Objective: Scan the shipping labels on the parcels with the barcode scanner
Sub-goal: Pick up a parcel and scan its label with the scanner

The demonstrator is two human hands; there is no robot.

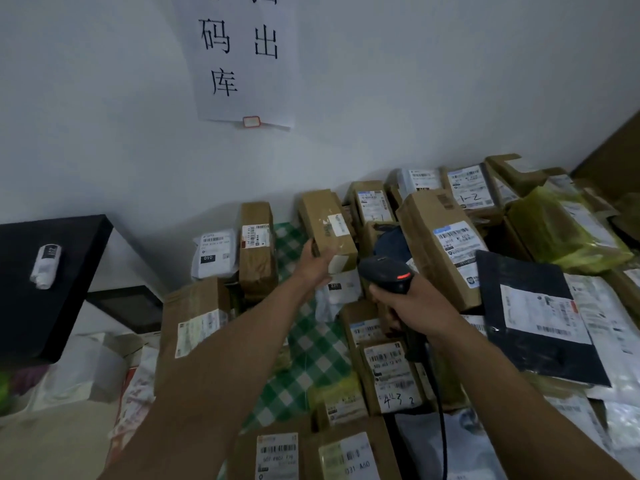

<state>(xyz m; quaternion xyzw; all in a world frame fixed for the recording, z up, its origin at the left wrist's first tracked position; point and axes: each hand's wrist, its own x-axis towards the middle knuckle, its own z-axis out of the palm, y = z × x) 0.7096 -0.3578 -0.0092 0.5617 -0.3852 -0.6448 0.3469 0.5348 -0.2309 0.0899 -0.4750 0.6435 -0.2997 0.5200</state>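
My left hand (313, 263) curls round the near end of one brown box (327, 223), over the bare strip of green checked cloth (311, 344) down the middle of the table. My right hand (420, 306) grips the one black scanner (386, 271) just beside it. More than ten parcels (446, 251) crowd both sides up to the back edge; a white bag (214, 252) says 010, a back box (469, 188) says 1-2, and the paper sign (239, 64) says 码, 出, 库.

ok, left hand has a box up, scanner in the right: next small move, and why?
Likely swing the scanner in the right hand up toward the white label on the box the left hand holds; its nose sits lower, right of it.
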